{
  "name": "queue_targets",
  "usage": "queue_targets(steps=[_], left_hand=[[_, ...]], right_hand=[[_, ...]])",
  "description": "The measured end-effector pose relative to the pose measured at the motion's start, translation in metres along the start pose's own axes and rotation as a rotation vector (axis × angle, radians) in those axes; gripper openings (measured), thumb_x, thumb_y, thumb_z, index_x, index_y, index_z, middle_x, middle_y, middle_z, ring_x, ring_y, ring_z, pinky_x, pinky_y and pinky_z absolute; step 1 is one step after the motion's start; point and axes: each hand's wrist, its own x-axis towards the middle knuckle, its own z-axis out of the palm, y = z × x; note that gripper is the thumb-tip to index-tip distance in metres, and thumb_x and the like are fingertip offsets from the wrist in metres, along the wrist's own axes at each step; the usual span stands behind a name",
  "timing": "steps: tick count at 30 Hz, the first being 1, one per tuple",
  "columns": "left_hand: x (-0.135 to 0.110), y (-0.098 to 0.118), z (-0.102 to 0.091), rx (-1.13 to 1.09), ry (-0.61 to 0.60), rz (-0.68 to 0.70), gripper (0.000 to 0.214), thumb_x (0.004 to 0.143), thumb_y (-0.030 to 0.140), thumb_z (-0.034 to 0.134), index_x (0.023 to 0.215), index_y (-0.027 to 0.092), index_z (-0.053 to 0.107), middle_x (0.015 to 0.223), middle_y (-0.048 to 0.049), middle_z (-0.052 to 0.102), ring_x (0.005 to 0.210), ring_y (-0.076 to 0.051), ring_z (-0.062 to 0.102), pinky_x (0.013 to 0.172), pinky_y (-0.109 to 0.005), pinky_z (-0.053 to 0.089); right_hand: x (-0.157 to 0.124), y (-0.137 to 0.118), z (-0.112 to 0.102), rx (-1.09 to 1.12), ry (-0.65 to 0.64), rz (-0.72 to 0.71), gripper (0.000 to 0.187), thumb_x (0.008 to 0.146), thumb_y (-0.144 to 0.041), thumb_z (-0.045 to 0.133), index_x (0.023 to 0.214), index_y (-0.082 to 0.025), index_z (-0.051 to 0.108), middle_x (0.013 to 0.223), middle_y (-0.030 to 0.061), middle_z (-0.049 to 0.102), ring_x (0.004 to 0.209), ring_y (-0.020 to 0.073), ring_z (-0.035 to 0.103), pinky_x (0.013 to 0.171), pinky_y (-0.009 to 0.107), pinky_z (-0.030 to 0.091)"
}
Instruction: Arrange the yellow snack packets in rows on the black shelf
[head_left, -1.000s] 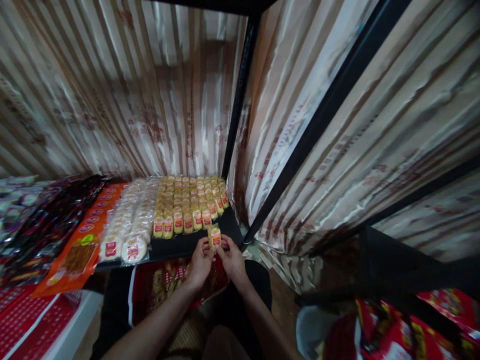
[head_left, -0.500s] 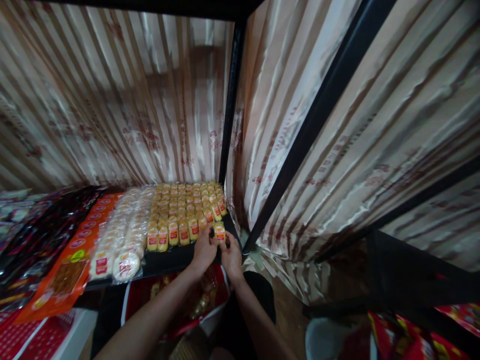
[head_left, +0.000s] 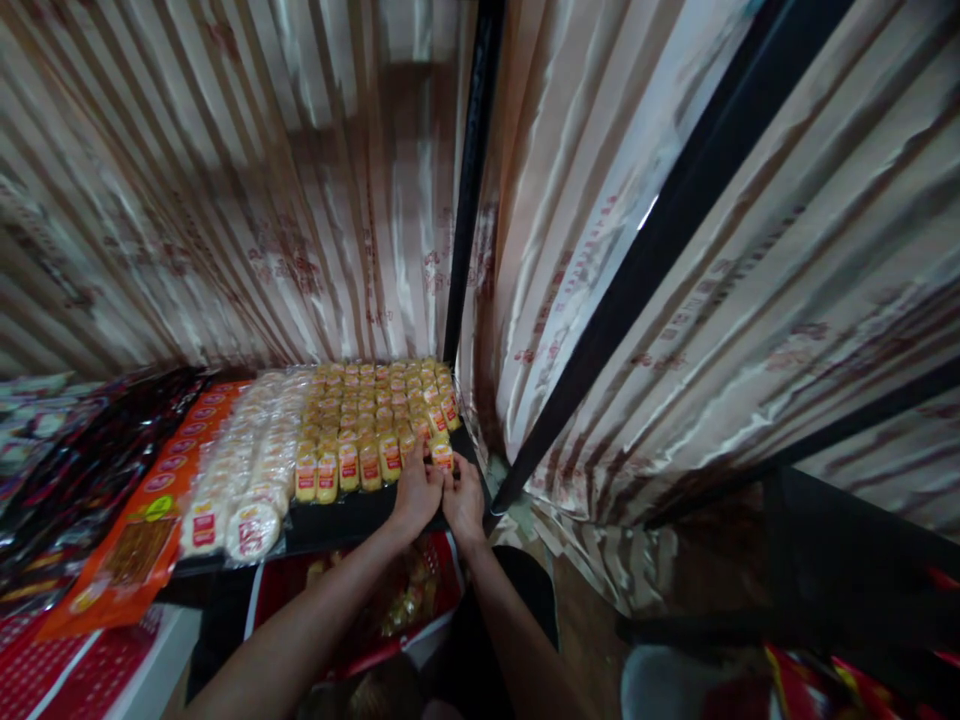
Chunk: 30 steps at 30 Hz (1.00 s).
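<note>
A small wrapped yellow cake (head_left: 442, 456) with a red-and-white label is pinched between my two hands, close to the shelf's right end. My left hand (head_left: 418, 492) has its fingers closed at the cake's left side. At its right side, the fingers of my right hand (head_left: 463, 500) press in. Behind and to the left, rows of similar wrapped cakes (head_left: 367, 420) stand close together on the black shelf (head_left: 330, 522). Below my forearms is a red box with a white rim (head_left: 253, 600), holding more wrapped yellow pieces (head_left: 409, 600).
Left of the cakes lie clear-wrapped round white cakes (head_left: 253, 530), an orange snack packet (head_left: 127, 550) and dark packets (head_left: 97, 450). Black frame posts (head_left: 472, 190) and a slanted bar (head_left: 637, 250) stand before pleated curtains (head_left: 337, 200). Red packets (head_left: 802, 685) sit at lower right.
Both hands have moved slightly up toward the rows with the cake between them. The fingers now sit closer around it, and the view has shifted slightly.
</note>
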Motion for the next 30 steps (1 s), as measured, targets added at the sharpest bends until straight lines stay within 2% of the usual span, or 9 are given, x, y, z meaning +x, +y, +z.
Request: queue_targets(steps=[3,7,13,17,25,30], left_hand=[[-0.014,-0.009,-0.001,-0.071,-0.004,-0.008,0.056,0.078,0.009,0.046,0.133,0.018,0.037,0.119,-0.0114,0.055,0.084,-0.013,0.061,0.083,-0.03,0.049],[-0.022,-0.015,-0.001,-0.153,-0.007,-0.015,0.057,0.079,0.007,0.043,0.134,0.018,0.036,0.125,-0.0131,0.053,0.095,-0.015,0.061,0.085,-0.031,0.049],[-0.014,-0.014,-0.003,-0.125,-0.029,0.043,0.055,0.075,0.005,0.043,0.129,0.017,0.043,0.129,-0.0099,0.052,0.11,-0.017,0.056,0.097,-0.032,0.043],[-0.008,-0.017,-0.004,-0.048,-0.026,0.022,0.054,0.073,0.005,0.045,0.126,0.013,0.047,0.127,-0.0114,0.054,0.112,-0.019,0.055,0.102,-0.033,0.039],[-0.01,-0.022,-0.009,0.003,-0.016,0.065,0.051,0.073,0.003,0.041,0.122,0.013,0.052,0.127,-0.0101,0.055,0.116,-0.018,0.052,0.106,-0.035,0.035],[-0.009,-0.02,-0.01,0.032,-0.04,0.074,0.052,0.073,0.002,0.042,0.122,0.013,0.053,0.131,-0.0091,0.052,0.122,-0.018,0.047,0.109,-0.035,0.031]], right_hand=[[-0.005,-0.001,-0.001,-0.049,-0.031,-0.038,0.04,0.08,-0.025,0.038,0.112,-0.013,0.058,0.106,0.0125,0.059,0.093,0.0221,0.056,0.081,0.034,0.046],[-0.006,-0.006,-0.001,-0.14,-0.035,-0.072,0.039,0.081,-0.025,0.038,0.111,-0.012,0.059,0.105,0.0124,0.061,0.097,0.0243,0.053,0.087,0.036,0.042],[0.011,-0.012,0.007,-0.191,-0.022,-0.077,0.038,0.083,-0.025,0.038,0.112,-0.012,0.059,0.101,0.0117,0.062,0.093,0.023,0.053,0.084,0.033,0.042],[0.019,-0.012,0.015,-0.211,-0.018,-0.092,0.035,0.082,-0.025,0.041,0.109,-0.012,0.06,0.1,0.0115,0.063,0.092,0.023,0.054,0.085,0.034,0.041],[0.015,-0.012,0.018,-0.131,0.044,-0.13,0.026,0.082,-0.027,0.04,0.101,-0.016,0.055,0.096,0.0079,0.062,0.086,0.0209,0.054,0.081,0.034,0.04],[0.014,-0.012,0.016,-0.177,0.016,-0.18,0.027,0.085,-0.03,0.038,0.1,-0.018,0.056,0.092,0.0067,0.061,0.087,0.0204,0.052,0.08,0.032,0.039]])
